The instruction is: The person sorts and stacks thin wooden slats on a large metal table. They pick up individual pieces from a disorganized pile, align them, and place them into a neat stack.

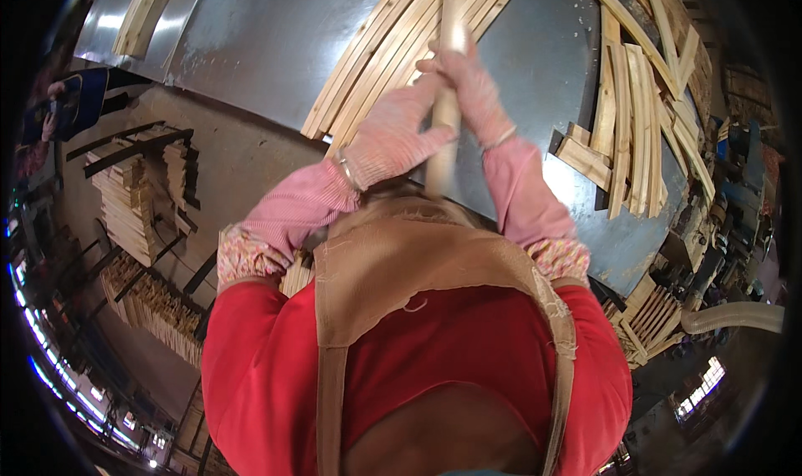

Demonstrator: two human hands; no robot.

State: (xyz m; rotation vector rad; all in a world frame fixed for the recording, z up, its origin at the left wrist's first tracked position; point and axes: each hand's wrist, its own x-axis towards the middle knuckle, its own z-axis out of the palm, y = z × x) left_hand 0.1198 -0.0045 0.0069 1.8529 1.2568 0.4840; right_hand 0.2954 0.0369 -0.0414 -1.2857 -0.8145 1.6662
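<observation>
The right hand (468,79), in a pink knit glove, is curled around a pale wooden bar (445,112), its fingertips showing on the bar's left side. The left hand (393,137), gloved alike, lies just below the right with its thumb across the bar; blur hides whether its grip closes on the wood or only rests there. The bar therefore passes through the right grip and beneath the left thumb, reaching beyond the hands toward the top edge and back toward the brown apron (418,267) at its near end. Two hands set so close together seem meant to keep it steady and in line with the body. Around the bar's far part, long wooden strips (368,66) lie side by side on the metal counter (251,50), probably aligned so that each is easy to reach. Well to the right of the bar is a looser pile of curved strips (639,133), crossing one another as if simply dropped there. Well to the left of the bar, beyond the counter, stands a stack of pale wood (125,204).
</observation>
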